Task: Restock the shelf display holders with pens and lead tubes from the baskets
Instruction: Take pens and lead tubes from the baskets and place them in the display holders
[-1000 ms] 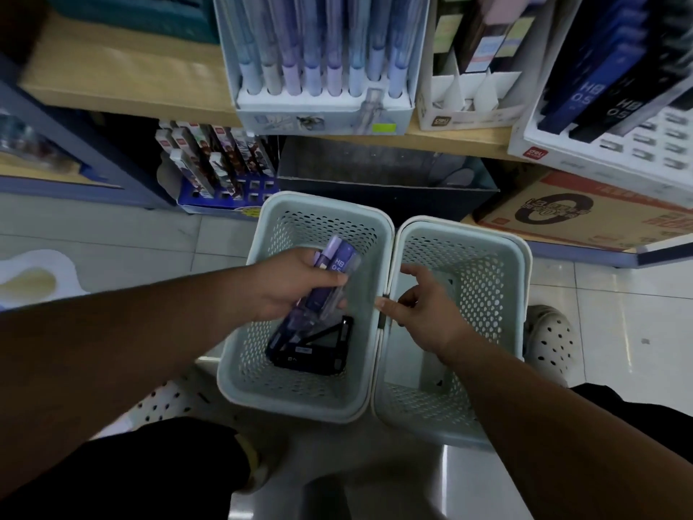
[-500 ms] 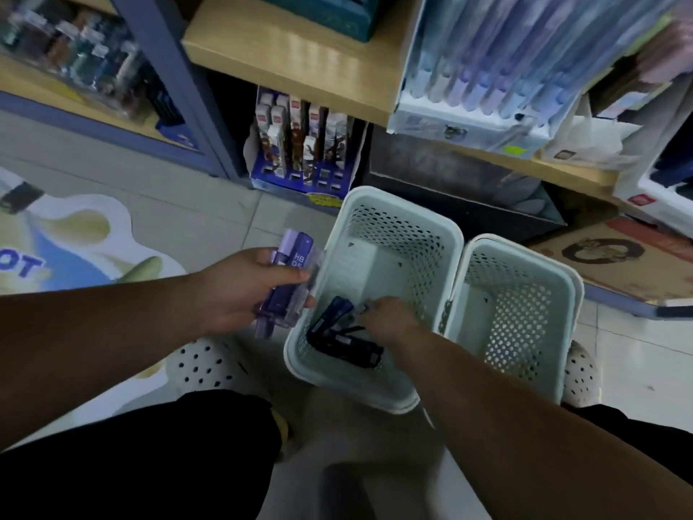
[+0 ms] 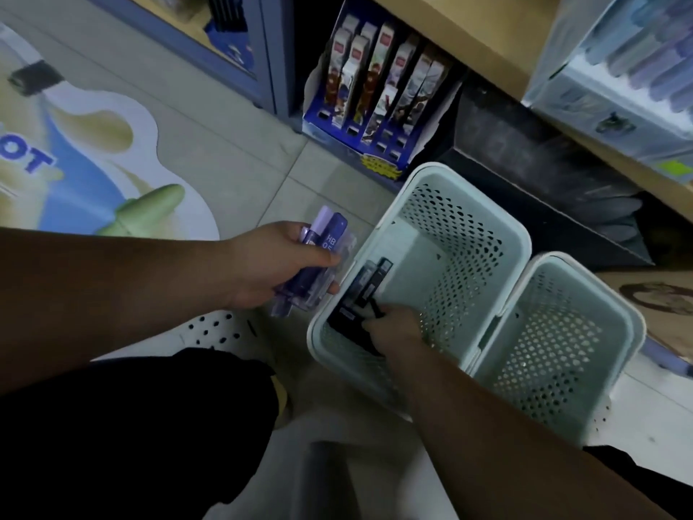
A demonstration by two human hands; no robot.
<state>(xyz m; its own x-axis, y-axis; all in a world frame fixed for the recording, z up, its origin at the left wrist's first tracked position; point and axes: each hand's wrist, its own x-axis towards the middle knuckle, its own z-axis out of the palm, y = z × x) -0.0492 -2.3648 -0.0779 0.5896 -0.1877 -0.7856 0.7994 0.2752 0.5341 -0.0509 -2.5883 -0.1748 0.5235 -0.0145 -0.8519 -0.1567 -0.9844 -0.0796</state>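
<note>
Purple tubes sit bunched in your left hand, thumb across them and fingers wrapped underneath. Just past your thumb tip, the darkest one reads "HB" over "05". Their long axis slants up and away from your palm, caps toward the shelf. Your right hand is down inside a basket, fingers curled around the near ends of black tubes. These slant the same way, stretching away from your fingertips, and their print is too dark to read. A second basket touches the first, right of your knuckles. A floor sticker beyond your left hand shows "OT".
</note>
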